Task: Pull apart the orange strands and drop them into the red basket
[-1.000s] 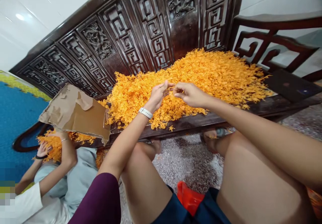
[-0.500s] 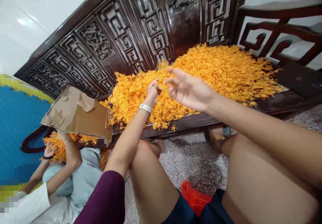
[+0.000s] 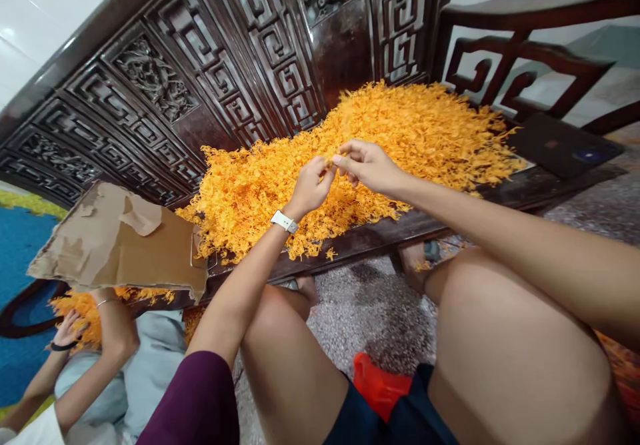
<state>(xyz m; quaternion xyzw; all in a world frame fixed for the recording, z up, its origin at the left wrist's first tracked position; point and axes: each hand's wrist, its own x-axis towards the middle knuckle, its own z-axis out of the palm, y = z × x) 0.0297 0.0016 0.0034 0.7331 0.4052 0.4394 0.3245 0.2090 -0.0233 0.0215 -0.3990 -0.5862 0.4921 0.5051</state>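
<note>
Fingers of the left hand point(image 3: 311, 186) and right hand point(image 3: 374, 166) pinch close together on a small orange piece point(image 3: 329, 159), its long axis unclear to me; behind and below them, the orange pile point(image 3: 425, 128) covers the counter point(image 3: 360, 243).

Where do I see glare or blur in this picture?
In the head view, glare on the white wall tiles and sheen on the dark bench back; also there, the orange bits between left hand and right hand look indistinct.
</note>
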